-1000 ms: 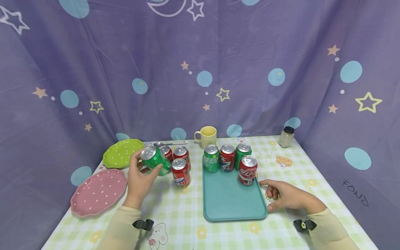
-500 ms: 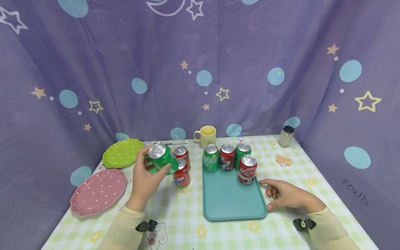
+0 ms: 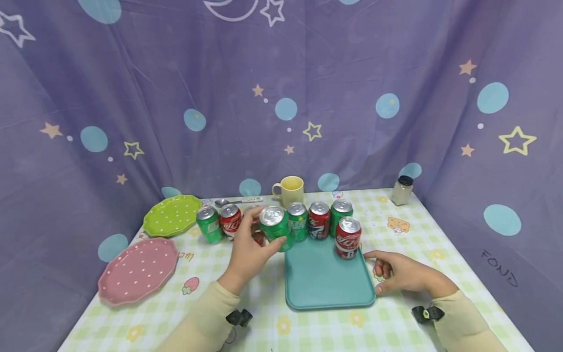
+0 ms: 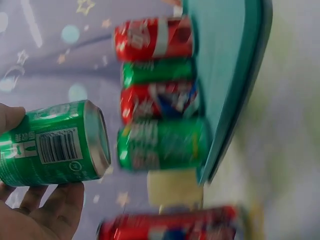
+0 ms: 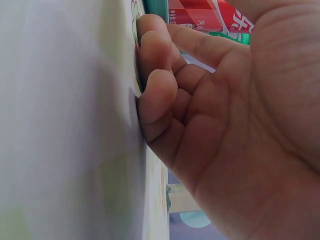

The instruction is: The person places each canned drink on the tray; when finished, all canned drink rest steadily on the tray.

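Observation:
My left hand (image 3: 250,252) grips a green soda can (image 3: 278,232), thumb on its near side, over the left edge of a teal tray (image 3: 330,286). In the left wrist view the held can (image 4: 52,142) shows its barcode and base, clear of the tray. Four cans would be several, and several stand at the tray's back: a green can (image 3: 297,226), a red-and-blue can (image 3: 318,224), another green can (image 3: 339,215) and a red can (image 3: 348,240) nearer the front. My right hand (image 3: 404,274) rests on the cloth, index fingertip and thumb at the tray's right rim, other fingers curled loosely.
Left of the tray stand a green can (image 3: 209,227) and a red can (image 3: 228,221); my left hand partly hides more red. A yellow mug (image 3: 293,190), a spoon (image 3: 237,201) and a jar (image 3: 402,191) are behind. Green (image 3: 171,216) and pink (image 3: 138,271) plates lie left.
My left hand has carried the green can rightward, from above the left group of cans to the tray's left edge. The right hand has stayed in place.

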A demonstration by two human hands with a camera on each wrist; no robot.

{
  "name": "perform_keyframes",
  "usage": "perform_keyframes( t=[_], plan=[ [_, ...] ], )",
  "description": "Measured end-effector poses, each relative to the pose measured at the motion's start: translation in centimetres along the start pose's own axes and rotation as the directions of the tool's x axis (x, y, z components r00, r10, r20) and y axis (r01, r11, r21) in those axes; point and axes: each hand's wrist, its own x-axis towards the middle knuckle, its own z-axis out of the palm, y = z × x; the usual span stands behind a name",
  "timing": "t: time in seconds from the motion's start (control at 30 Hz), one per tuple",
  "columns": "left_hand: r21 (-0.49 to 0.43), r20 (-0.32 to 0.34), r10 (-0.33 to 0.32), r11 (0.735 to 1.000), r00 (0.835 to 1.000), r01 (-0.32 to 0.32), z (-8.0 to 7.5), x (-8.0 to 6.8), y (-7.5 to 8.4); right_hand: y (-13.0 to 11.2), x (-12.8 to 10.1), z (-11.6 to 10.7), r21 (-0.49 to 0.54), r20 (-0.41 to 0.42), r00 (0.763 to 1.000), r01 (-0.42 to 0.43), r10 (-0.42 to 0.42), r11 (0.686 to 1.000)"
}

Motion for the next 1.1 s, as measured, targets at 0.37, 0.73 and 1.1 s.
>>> perform_keyframes(
  t=[0.37, 0.73, 1.1],
  plan=[
    [0.055, 0.153, -0.148, 0.988, 0.977, 0.142, 6.9, 0.4, -2.4, -0.1, 0.0, 0.2, 0.025, -0.005, 1.000, -0.006, 0.006, 1.000],
    [0.093, 0.225, -0.176, 0.983, 0.958, 0.159, 10.1, 1.2, -4.7, -0.2, 0.1, 0.1, 0.010, -0.010, 1.000, -0.013, 0.013, 1.000],
    [0.080, 0.193, -0.195, 0.980, 0.962, 0.182, 11.3, 1.1, -4.3, 0.0, 0.1, 0.0, 0.019, -0.011, 1.000, -0.017, 0.017, 1.000]
  ],
)
